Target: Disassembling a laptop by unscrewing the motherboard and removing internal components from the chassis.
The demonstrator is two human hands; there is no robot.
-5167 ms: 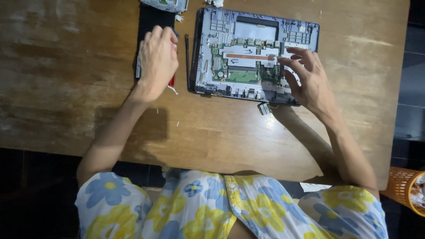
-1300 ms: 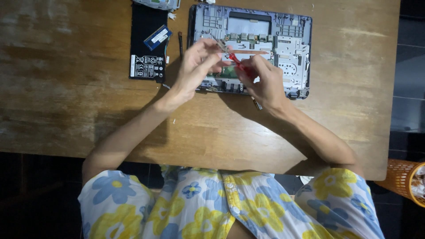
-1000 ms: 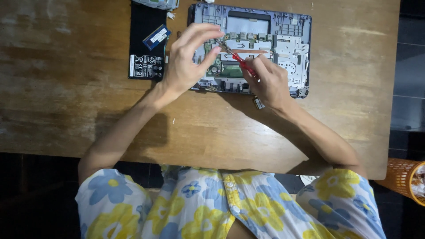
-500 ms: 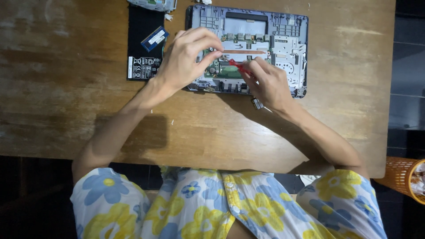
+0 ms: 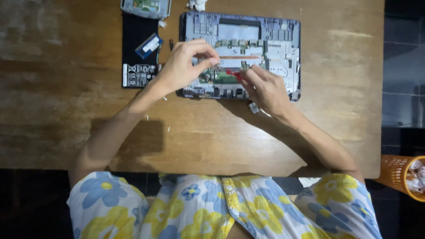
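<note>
An opened laptop base [image 5: 274, 35] lies bottom up on the wooden table [image 5: 66, 110], its green circuit board and copper heat pipe exposed. My right hand [image 5: 265, 88] holds a small red-handled screwdriver [image 5: 233, 73], its tip pointing left onto the board. My left hand [image 5: 186, 66] rests over the laptop's left half, fingertips pinched near the screwdriver tip on the board. Whether the fingertips hold something small is not visible.
A black rectangular battery [image 5: 139, 53] lies left of the laptop with a small blue memory module [image 5: 149, 45] on top. A grey cover piece [image 5: 146, 6] sits at the far edge. A small metal part [image 5: 253, 107] lies by my right wrist. An orange basket [image 5: 400, 177] stands at lower right.
My left hand left the battery area and came onto the laptop board. My right hand took up the red screwdriver and brought it to the board's middle.
</note>
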